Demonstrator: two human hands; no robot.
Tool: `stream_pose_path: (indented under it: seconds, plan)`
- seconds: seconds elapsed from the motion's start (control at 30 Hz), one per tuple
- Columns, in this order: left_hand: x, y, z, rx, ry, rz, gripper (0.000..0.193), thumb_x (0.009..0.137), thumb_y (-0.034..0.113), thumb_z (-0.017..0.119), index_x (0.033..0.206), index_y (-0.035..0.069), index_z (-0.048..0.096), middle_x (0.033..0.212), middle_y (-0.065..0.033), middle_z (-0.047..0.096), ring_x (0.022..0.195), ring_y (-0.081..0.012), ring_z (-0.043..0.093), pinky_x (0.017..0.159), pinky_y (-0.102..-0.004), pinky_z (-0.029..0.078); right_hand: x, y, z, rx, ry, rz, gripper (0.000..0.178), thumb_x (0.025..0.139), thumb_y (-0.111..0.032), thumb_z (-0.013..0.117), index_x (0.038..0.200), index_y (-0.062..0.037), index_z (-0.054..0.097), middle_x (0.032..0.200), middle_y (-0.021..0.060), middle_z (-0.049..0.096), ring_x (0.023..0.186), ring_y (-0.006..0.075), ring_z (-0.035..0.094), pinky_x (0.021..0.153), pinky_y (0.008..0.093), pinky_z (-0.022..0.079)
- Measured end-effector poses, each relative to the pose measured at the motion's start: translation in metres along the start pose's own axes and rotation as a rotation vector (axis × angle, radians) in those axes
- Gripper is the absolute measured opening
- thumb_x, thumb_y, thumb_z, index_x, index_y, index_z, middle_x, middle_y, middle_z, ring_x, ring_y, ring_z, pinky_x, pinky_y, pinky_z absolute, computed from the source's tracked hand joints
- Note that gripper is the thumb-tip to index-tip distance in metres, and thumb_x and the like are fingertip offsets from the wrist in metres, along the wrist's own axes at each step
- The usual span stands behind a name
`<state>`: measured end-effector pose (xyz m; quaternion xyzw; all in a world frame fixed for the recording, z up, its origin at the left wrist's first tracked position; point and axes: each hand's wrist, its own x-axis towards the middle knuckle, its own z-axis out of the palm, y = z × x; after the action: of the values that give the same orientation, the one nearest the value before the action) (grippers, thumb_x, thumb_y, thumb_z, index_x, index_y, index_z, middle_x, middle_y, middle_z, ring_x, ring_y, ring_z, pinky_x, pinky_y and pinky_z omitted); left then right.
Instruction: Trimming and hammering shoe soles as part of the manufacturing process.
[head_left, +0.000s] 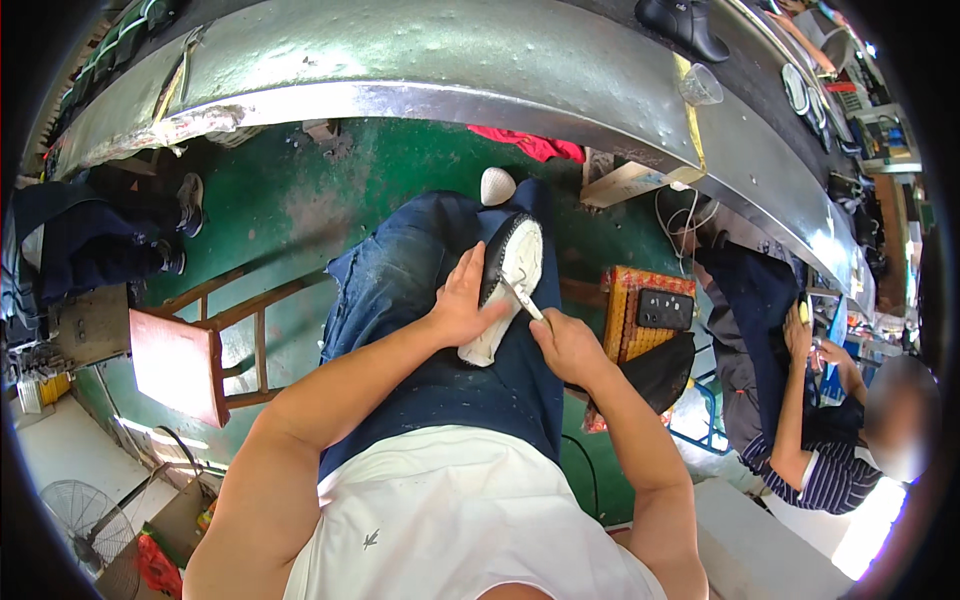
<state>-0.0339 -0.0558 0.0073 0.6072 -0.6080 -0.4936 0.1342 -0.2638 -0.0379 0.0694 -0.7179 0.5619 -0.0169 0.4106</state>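
A dark shoe (pixel 520 250) lies upside down across my thighs, its whitish underside facing up and a stitched dark edge around it. My left hand (pixel 462 308) steadies it, fingers stretched along the left side and thumb over the underside. In my right hand (pixel 568 345) is a hand tool (pixel 524 298) with a pale handle and a bent metal end. That metal end reaches the middle of the underside, close to my left thumb. Which exact kind of tool it is, I cannot make out.
A long metal-topped bench (pixel 400 50) curves across the far side. Left of me stands a wooden stool (pixel 180 365). On my right, a woven seat (pixel 630 330) bears a black phone (pixel 665 310) and black cloth (pixel 650 372). A co-worker (pixel 800 440) sits farther right; a fan (pixel 88 530) stands lower left.
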Motion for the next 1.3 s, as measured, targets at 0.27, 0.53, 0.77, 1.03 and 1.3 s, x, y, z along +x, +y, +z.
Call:
stream_pose_path:
  seconds: [0.27,0.53,0.77,1.03,1.3]
  plan:
    - [-0.032,-0.04,-0.009,-0.52,-0.353,0.062,0.103,0.098,0.037,0.063,0.164,0.018,-0.013,0.168,-0.0257,-0.015,0.157,-0.0346,-0.016,0.125,-0.0443,0.0,-0.01,0.005,-0.001,0.096,-0.04,0.085,0.041,0.104,-0.038,0.053,0.103,0.0015,0.062,0.086,0.0282,0.067,0.087,0.0485,0.065,0.078,0.0526,0.051]
    - [-0.027,-0.049,-0.008,-0.598,-0.359,0.131,0.106,0.096,0.035,0.066,0.163,0.017,-0.014,0.169,-0.0225,-0.013,0.158,-0.0317,-0.013,0.126,-0.0398,0.001,-0.031,-0.023,-0.031,0.277,-0.395,0.237,0.034,0.098,-0.033,0.063,0.099,0.0013,0.063,0.085,0.0247,0.068,0.083,0.0436,0.067,0.074,0.046,0.052]
    - [-0.026,-0.053,-0.01,-0.662,-0.394,0.144,0.102,0.099,0.039,0.061,0.163,0.014,-0.014,0.169,-0.0225,-0.014,0.158,-0.0324,-0.013,0.126,-0.0413,0.001,-0.033,-0.022,-0.009,-0.125,-0.203,-0.041,0.03,0.099,-0.03,0.06,0.102,-0.0009,0.063,0.095,0.0254,0.069,0.093,0.0462,0.066,0.079,0.0504,0.051]
    - [-0.03,-0.033,0.021,-0.351,-0.071,0.089,0.1,0.094,0.036,0.069,0.166,0.017,0.002,0.169,-0.0242,0.006,0.157,-0.0384,0.006,0.126,-0.0421,0.013,-0.033,0.016,-0.009,0.411,-0.42,0.28,0.044,0.105,-0.04,0.053,0.098,0.0008,0.068,0.082,0.0105,0.071,0.074,0.0207,0.069,0.068,0.0384,0.054]
    - [-0.025,-0.024,0.02,-0.282,-0.001,0.02,0.111,0.084,0.031,0.078,0.166,0.021,0.004,0.168,-0.0251,0.009,0.155,-0.0451,0.01,0.125,-0.0464,0.018,-0.029,-0.039,-0.003,0.145,-0.015,0.055,0.031,0.105,-0.027,0.05,0.103,0.0021,0.06,0.082,0.0225,0.068,0.082,0.0418,0.068,0.075,0.0474,0.053]
